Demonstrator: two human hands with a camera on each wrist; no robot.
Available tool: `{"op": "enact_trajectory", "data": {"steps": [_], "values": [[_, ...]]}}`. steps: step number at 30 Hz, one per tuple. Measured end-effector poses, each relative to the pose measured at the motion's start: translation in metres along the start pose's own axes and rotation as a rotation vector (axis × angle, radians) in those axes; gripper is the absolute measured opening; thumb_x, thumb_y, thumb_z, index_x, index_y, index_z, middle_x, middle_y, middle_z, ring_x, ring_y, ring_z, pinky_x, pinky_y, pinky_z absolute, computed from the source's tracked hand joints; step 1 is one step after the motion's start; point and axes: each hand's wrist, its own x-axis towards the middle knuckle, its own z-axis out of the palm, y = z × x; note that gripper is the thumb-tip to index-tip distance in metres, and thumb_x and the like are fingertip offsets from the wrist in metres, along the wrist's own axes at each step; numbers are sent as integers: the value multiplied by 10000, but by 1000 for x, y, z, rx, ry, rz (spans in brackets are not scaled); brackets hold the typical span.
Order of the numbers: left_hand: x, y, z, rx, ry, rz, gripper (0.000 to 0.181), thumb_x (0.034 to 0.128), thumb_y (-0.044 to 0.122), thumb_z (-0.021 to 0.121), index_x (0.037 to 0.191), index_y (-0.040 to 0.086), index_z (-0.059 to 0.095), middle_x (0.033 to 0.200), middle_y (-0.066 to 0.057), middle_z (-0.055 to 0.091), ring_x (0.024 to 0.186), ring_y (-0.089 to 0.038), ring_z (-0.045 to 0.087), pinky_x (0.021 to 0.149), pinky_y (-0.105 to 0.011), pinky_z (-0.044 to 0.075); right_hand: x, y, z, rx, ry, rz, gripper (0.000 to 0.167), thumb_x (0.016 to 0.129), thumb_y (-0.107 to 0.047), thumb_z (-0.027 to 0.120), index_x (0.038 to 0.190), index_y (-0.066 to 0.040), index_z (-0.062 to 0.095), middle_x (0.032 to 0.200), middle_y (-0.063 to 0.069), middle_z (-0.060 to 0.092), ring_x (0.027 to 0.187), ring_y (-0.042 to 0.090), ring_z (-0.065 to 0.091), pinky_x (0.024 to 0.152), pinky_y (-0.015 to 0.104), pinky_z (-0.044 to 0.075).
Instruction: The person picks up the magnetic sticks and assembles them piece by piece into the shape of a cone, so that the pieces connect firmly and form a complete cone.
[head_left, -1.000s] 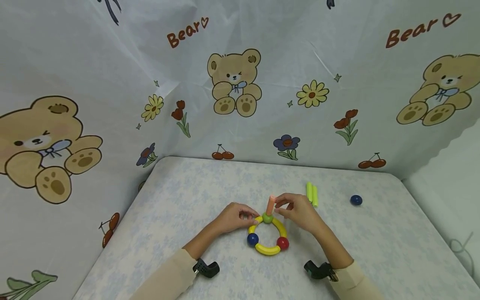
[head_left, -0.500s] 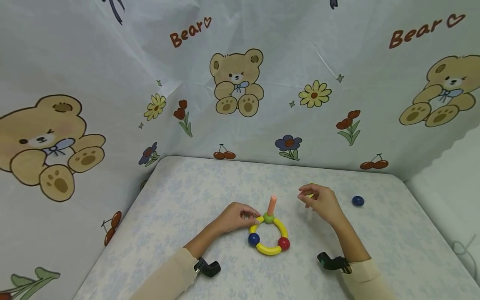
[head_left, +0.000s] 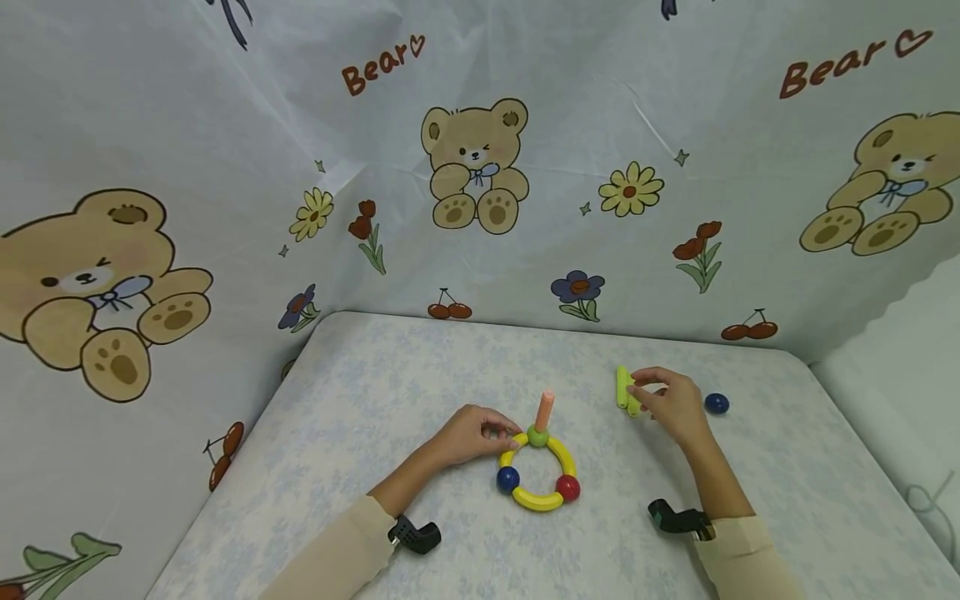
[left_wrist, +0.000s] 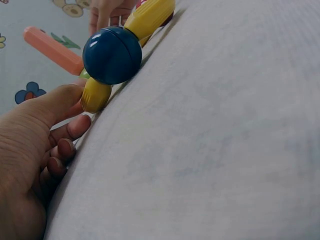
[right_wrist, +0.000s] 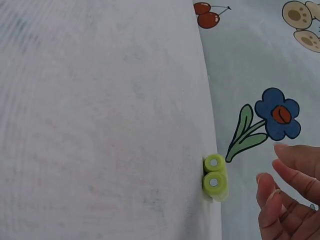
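A ring of curved, glossy yellow rods [head_left: 537,501] joined by a blue ball [head_left: 507,479], a red ball [head_left: 567,487] and a green ball [head_left: 537,437] lies on the pale, patterned desk [head_left: 390,367], near the middle. A straight peach rod [head_left: 545,412] rises from the green ball on the far side. The left hand [head_left: 471,435] pinches the ring's far-left rod between its fingers [left_wrist: 60,102], probably to steady it. At right, the right hand [head_left: 673,406] hovers beside two lime-green cylinders [head_left: 622,387], its fingers parted and holding nothing, presumably wide enough to straddle one. A loose dark-blue ball [head_left: 717,403] sits farther right.
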Motion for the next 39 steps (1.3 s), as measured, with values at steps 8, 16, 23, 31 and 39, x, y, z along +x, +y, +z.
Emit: {"op": "enact_trajectory", "data": {"steps": [8, 16, 23, 31, 39], "values": [[0, -1, 0, -6, 2, 1, 220, 894, 396, 792, 1069, 262, 802, 790, 138, 681, 556, -70, 492, 512, -229, 420, 1, 12, 1, -32, -85, 112, 407, 959, -162, 700, 1310, 25, 613, 1287, 286, 582, 738, 255, 654, 566, 331, 528], [0, -1, 1, -5, 5, -4, 215, 891, 396, 796, 1064, 269, 802, 789, 134, 682, 558, -64, 492, 511, -223, 418, 1, 20, 9, -73, -107, 121, 448, 925, -121, 725, 1327, 26, 593, 1284, 311, 568, 706, 215, 630, 582, 333, 534], [0, 0, 0, 8, 10, 5, 219, 888, 382, 802, 1069, 259, 802, 790, 141, 675, 576, -56, 498, 525, -218, 425, 0, 19, 10, -60, -125, 97, 405, 916, -80, 721, 1291, 32, 622, 1243, 333, 585, 700, 204, 642, 569, 324, 523], [0, 4, -1, 2, 12, 24, 223, 894, 359, 801, 1079, 234, 801, 800, 135, 678, 579, -66, 511, 530, -222, 436, -1, 13, 4, -182, -126, 166, 276, 940, -130, 664, 1177, 11, 661, 1186, 300, 618, 748, 231, 647, 595, 346, 511], [0, 3, -1, 2, 9, 24, 224, 896, 362, 798, 1077, 230, 801, 796, 132, 675, 563, -66, 500, 517, -223, 431, 0, 20, -3, -225, -151, 153, 152, 941, -158, 711, 1000, -20, 687, 1030, 221, 665, 843, 307, 613, 654, 397, 503]]}}
